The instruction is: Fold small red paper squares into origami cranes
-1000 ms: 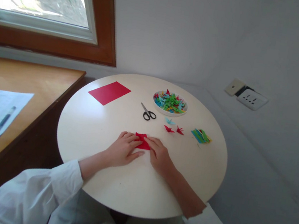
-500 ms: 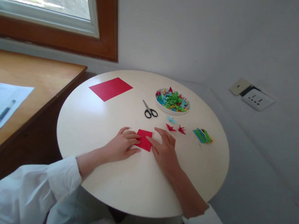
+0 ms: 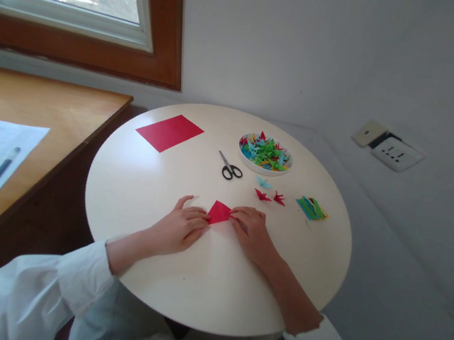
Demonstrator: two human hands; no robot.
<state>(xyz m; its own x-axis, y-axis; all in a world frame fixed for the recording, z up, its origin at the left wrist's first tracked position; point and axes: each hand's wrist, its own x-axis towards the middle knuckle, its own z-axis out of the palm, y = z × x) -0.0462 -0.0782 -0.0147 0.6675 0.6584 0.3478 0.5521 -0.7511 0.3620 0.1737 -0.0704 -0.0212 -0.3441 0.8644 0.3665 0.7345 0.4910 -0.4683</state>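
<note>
A small red paper square [image 3: 219,213] lies turned on its corner at the near middle of the round table, between my two hands. My left hand [image 3: 183,225] pinches its left corner between thumb and fingers, the index finger partly raised. At the opposite corner my right hand [image 3: 250,231] grips the paper with its fingertips, which cover that edge. Two red paper cranes [image 3: 262,196] and a light blue paper crane [image 3: 264,182] sit just beyond my right hand. Scissors [image 3: 229,167] with black handles lie beyond the paper.
A white bowl [image 3: 262,170] full of colourful folded cranes stands at the back right. A larger red sheet [image 3: 169,132] lies at the back left. Coloured paper strips [image 3: 311,208] rest at the right. A wooden desk [image 3: 90,103] with papers and a pen [image 3: 0,171] adjoins on the left.
The red paper has turned from lying square to standing on its corner. Both hands have moved from resting flat over it to holding its left and right corners.
</note>
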